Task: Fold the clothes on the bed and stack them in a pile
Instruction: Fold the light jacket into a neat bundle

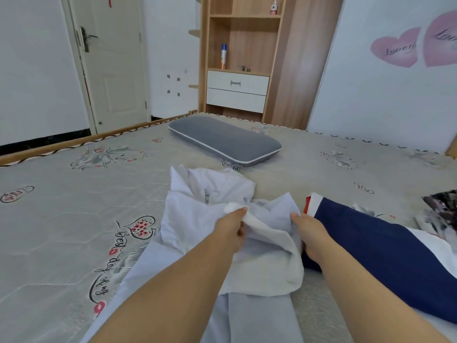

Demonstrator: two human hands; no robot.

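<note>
A pale lilac garment (195, 214) lies crumpled in the middle of the bed, with a long part running down toward me. A white cloth (272, 246) lies bunched on top of it. My left hand (232, 231) pinches the white cloth's upper edge between thumb and fingers. My right hand (311, 233) grips the cloth's right side where it meets the lilac fabric. A navy garment with white and red trim (376, 251) lies just right of my right hand. A dark floral garment (442, 211) sits at the right edge.
The mattress (61, 219) has a grey printed cover with hearts and script. A grey pillow (225, 139) lies at the far side. Beyond the bed stand a wooden shelf unit (242, 58) with drawers and a white door (111, 63).
</note>
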